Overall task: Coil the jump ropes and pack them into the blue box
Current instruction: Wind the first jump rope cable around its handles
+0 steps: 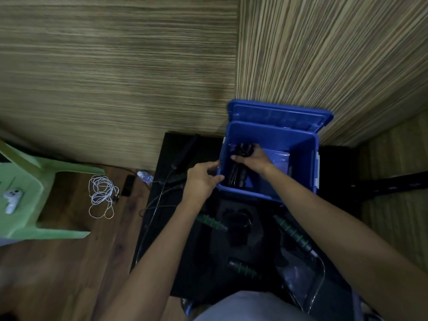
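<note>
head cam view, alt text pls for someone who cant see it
A person's right hand lowers a coiled black jump rope into an open blue box while the left hand holds its near-left corner. Green-banded rope handles lie on the black mat.

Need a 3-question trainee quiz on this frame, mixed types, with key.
1. True or false: the blue box has its lid shut.
2. Which hand is inside the box? A left B right C both
3. Fill in: the left hand grips the box's near-left ____.

Key: 1 false, the lid stands open. 2 B, the right hand holds a coiled black rope there. 3 corner.
</note>
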